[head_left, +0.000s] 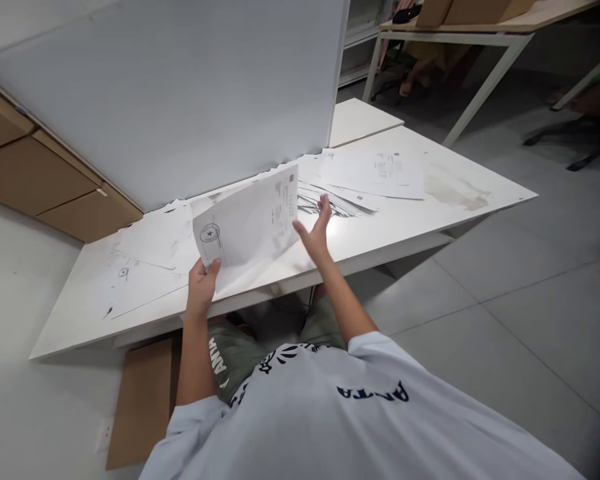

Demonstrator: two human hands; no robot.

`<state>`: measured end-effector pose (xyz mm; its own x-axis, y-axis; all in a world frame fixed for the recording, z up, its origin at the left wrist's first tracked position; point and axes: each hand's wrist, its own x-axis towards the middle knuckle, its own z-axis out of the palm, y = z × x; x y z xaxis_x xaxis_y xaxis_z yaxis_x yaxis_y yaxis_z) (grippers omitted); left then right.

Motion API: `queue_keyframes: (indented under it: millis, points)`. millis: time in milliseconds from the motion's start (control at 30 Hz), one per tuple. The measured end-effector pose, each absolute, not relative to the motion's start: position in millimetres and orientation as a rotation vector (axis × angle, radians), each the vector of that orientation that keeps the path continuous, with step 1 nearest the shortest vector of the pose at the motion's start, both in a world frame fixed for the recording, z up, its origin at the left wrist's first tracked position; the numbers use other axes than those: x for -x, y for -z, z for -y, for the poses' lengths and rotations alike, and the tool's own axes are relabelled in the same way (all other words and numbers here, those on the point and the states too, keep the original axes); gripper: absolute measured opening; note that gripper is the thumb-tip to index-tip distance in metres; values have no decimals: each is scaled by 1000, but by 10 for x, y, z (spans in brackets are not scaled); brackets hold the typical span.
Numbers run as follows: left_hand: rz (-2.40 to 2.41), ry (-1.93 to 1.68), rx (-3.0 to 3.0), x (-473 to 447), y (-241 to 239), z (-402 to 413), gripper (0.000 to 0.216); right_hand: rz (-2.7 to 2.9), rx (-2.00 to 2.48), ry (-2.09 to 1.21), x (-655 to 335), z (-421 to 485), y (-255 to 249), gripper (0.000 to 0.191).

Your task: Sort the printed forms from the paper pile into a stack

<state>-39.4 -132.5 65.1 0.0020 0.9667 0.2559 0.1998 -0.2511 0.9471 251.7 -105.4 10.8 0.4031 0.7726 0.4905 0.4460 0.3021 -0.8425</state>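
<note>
A printed paper sheet (pixel 245 220) with a round star stamp stands tilted above the table. My left hand (pixel 203 283) pinches its lower left corner, thumb on the near face. At the sheet's right edge is my right hand (pixel 316 233), thumb and fingers spread; whether it touches the paper I cannot tell. Behind that hand lies a fanned pile of papers (pixel 337 200). Farther right, printed sheets (pixel 380 172) lie flat. More loose papers (pixel 145 263) cover the table's left part.
The white table (pixel 405 227) meets a grey-white upright panel (pixel 205 100) along its back. Cardboard boxes (pixel 45 177) stand at the left, and a brown board (pixel 143 400) leans below. Beyond, another desk (pixel 460 33) carries a carton, with a chair base (pixel 575 133) on the floor.
</note>
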Motion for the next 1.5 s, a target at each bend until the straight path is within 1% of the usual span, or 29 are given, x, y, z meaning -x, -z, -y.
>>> queue_keyframes:
  millis: [67, 167, 300, 433, 500, 567, 700, 800, 867, 967, 1033, 1133, 1267, 1400, 1433, 1500]
  points:
    - [-1229, -1302, -1555, 440, -686, 1319, 52, 1228, 1246, -501, -2726, 801, -202, 93]
    - [-1309, -1305, -1566, 448, -648, 1282, 55, 1277, 1101, -683, -2860, 563, -285, 90]
    - [-1270, -1490, -1551, 432, -561, 1231, 54, 1225, 1038, -647, -2848, 565, -305, 88]
    - [-1163, -1628, -1523, 438, -462, 1201, 56, 1130, 1089, -610, -2759, 733, -134, 83]
    - [-1172, -1652, -1497, 440, -417, 1180, 52, 1102, 1093, -651, -2704, 814, -26, 77]
    - [-1189, -1688, -1465, 430, -413, 1152, 46, 1099, 1090, -696, -2667, 869, 24, 66]
    - [-1157, -1746, -1518, 388, -579, 1104, 42, 1053, 1075, -637, -2712, 928, -97, 47]
    - [-1161, -1699, -1590, 386, -688, 1098, 42, 1015, 1037, -580, -2816, 1002, -174, 38]
    - [-1211, -1616, -1573, 410, -660, 1085, 38, 1013, 1083, -610, -2872, 1061, -120, 33]
    - [-1357, -1350, -1440, 458, -496, 999, 34, 1054, 1237, -747, -2911, 1087, 69, 26]
    - [-1479, -1147, -1326, 471, -371, 893, 40, 1113, 1345, -791, -2922, 1033, 181, 22]
    - [-1599, -985, -1268, 442, -224, 706, 59, 1262, 1490, -705, -2942, 861, 257, 18]
    - [-1649, -932, -1354, 390, -82, 512, 70, 1368, 1597, -657, -2970, 630, 270, 16]
    - [-1709, -959, -1453, 420, 30, 481, 75, 1316, 1575, -743, -3011, 541, 321, 18]
    - [-1699, -984, -1450, 436, 49, 499, 73, 1303, 1554, -802, -3026, 531, 338, 18]
    - [-1625, -1030, -1413, 465, 67, 549, 60, 1297, 1505, -932, -3058, 512, 366, 16]
